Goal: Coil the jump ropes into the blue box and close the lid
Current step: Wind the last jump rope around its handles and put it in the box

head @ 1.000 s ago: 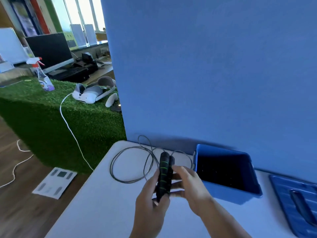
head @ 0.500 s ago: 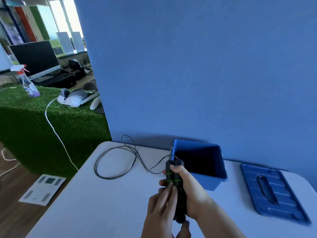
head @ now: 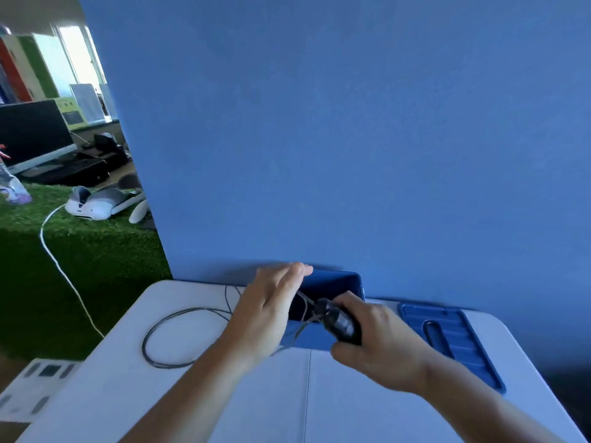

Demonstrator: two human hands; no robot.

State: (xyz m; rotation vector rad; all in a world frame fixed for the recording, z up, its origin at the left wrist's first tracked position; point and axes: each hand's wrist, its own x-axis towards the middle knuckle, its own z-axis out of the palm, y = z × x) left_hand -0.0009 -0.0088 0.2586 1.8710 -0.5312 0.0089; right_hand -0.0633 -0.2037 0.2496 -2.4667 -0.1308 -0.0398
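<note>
A smooth white table [head: 230, 407], with a thin seam down its middle, is set against a matte blue partition [head: 351, 139]. At its far edge an open blue plastic box [head: 348, 281] with a dark interior is seen. Its lid [head: 454, 343], ribbed and with an oblong handle recess, is laid flat just to the box's right.

The jump rope's two black, cylindrical handles [head: 339, 324] are gripped together by the right hand [head: 380, 346], fingers curled round them, over the box's near wall. From their tips a thin grey cord [head: 172, 366] is trailed leftward into a loose loop on the table, outside the box.

The left hand [head: 268, 311] is held flat, fingers straight and together, above the box's left edge; nothing is seen gripped by it.
</note>
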